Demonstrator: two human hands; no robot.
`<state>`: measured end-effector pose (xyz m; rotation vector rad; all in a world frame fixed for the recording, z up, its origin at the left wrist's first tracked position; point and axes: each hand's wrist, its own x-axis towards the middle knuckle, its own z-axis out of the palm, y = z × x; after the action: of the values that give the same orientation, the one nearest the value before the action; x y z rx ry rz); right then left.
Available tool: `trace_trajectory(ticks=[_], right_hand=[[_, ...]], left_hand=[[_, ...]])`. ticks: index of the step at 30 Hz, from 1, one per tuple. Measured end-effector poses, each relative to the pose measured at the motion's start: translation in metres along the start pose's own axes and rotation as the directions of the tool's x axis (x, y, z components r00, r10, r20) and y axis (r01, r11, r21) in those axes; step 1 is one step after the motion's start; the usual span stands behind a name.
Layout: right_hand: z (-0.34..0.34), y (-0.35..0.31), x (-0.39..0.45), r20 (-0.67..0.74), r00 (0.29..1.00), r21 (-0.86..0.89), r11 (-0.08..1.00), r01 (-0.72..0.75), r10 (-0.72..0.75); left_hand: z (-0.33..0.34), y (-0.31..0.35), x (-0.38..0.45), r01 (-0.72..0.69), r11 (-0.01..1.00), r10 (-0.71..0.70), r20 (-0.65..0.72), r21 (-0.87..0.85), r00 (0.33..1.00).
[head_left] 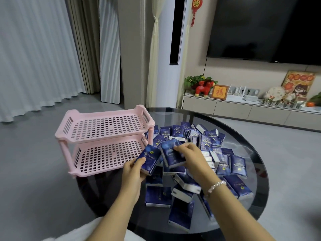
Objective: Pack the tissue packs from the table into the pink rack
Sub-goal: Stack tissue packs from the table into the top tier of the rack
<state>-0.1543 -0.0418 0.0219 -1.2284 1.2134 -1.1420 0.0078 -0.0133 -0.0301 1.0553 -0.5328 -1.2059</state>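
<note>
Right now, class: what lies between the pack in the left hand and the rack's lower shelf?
Nothing: the head view shows pack in left hand beside lower shelf, bare gap.

light: soft, even indoor | edges: wide-angle bowing | focus: slightly soft

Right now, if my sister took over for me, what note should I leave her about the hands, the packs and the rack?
Left hand: holds one pack next to the rack's lower shelf.
Right hand: grips a second pack above the pile.
Rack: stands on the table's left edge, both shelves with nothing in them.
Pile: loose blue packs, scattered on the table right of the rack.
Done: no pack is in the rack yet.
Left: put in the two held packs, then all the rest of the pile.
</note>
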Motion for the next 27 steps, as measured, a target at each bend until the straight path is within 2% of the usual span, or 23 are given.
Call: trace_trajectory(ticks=[3, 7, 10, 14, 17, 21, 25, 27], right_hand=[[0.027, 0.015, -0.006, 0.024, 0.999, 0.131, 0.991, -0.039, 0.036], [0.055, 0.020, -0.017, 0.067, 0.998, 0.053, 0.999, 0.005, -0.008], [0.064, 0.023, -0.016, 0.117, 0.993, 0.039, 0.999, -0.032, 0.027], [0.074, 0.024, -0.019, 0.218, 0.975, 0.080, 0.995, -0.060, 0.041], [0.081, 0.025, -0.020, 0.290, 0.957, 0.021, 1.000, -0.009, 0.003], [0.086, 0.021, -0.014, 0.383, 0.924, 0.034, 0.999, -0.014, 0.000], [0.085, 0.020, -0.002, 0.531, 0.847, -0.193, 0.976, 0.099, 0.019], [0.086, 0.021, 0.003, 0.581, 0.812, -0.304, 0.940, 0.154, 0.055]], left_hand=[[-0.001, 0.005, -0.005, 0.009, 0.997, -0.001, 0.092, -0.082, 0.996], [-0.007, 0.011, -0.012, 0.049, 0.990, -0.014, 0.260, -0.130, 0.965], [-0.010, 0.013, -0.015, 0.054, 0.993, -0.024, 0.277, -0.103, 0.961], [-0.015, 0.017, -0.018, -0.054, 0.991, 0.025, 0.234, 0.120, 0.972], [-0.028, 0.023, -0.017, -0.166, 0.932, 0.080, 0.263, 0.322, 0.961], [-0.062, 0.047, -0.011, -0.182, 0.884, 0.039, 0.321, 0.431, 0.946], [-0.100, 0.063, 0.005, -0.209, 0.669, -0.051, 0.325, 0.713, 0.944], [-0.107, 0.062, 0.008, -0.197, 0.588, -0.108, 0.317, 0.785, 0.942]])
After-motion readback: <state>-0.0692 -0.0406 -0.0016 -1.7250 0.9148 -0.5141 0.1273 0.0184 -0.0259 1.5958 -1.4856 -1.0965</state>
